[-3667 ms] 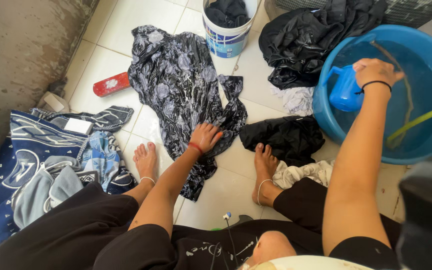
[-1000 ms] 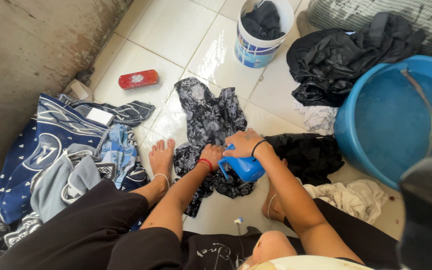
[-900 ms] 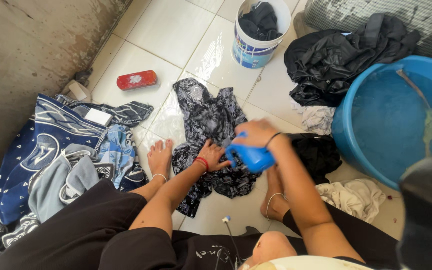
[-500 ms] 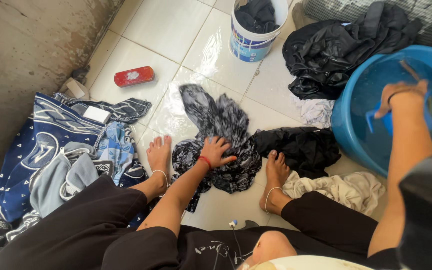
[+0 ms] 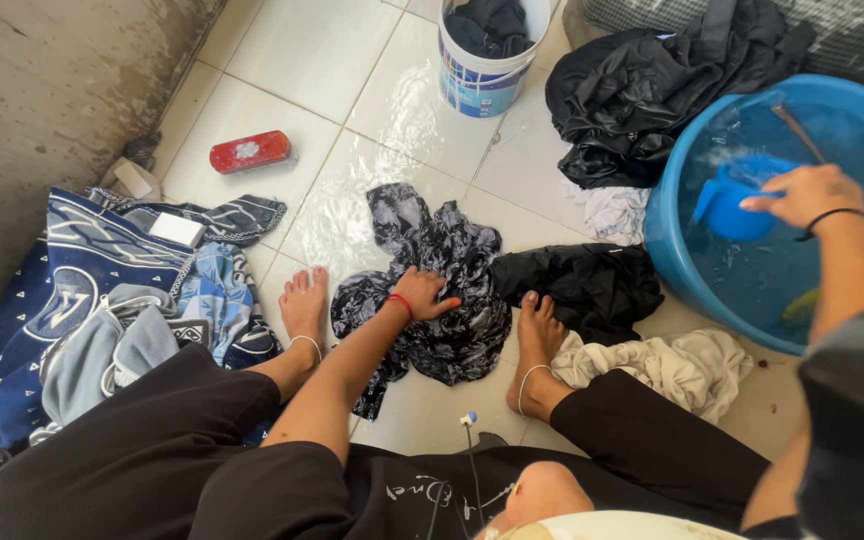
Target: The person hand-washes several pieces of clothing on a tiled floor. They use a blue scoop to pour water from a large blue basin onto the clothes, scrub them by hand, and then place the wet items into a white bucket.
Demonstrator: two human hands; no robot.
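White bucket [image 5: 487, 60] at the far edge of the tiled floor [image 5: 297, 55], dark cloth inside. Black clothes heap [image 5: 652, 85] beside it, against a woven mat. Red soap box [image 5: 249, 152] near the left wall. Blue patterned cloths [image 5: 102, 290] piled along the left edge, a white soap bar [image 5: 176, 229] on top. Cream cloth [image 5: 672, 368] crumpled near the right foot.

Under my left hand [image 5: 422, 296] is a black cloth [image 5: 432, 290] with a grey-white print. My right hand [image 5: 802, 195], with a black band at the wrist, holds a blue scoop [image 5: 737, 200] in the blue tub [image 5: 672, 250]. My left wrist has a red band. The soap dish [image 5: 250, 152] is red, the blanket [image 5: 62, 290] navy with white patterns, and the floor tiles [image 5: 292, 60] are white.
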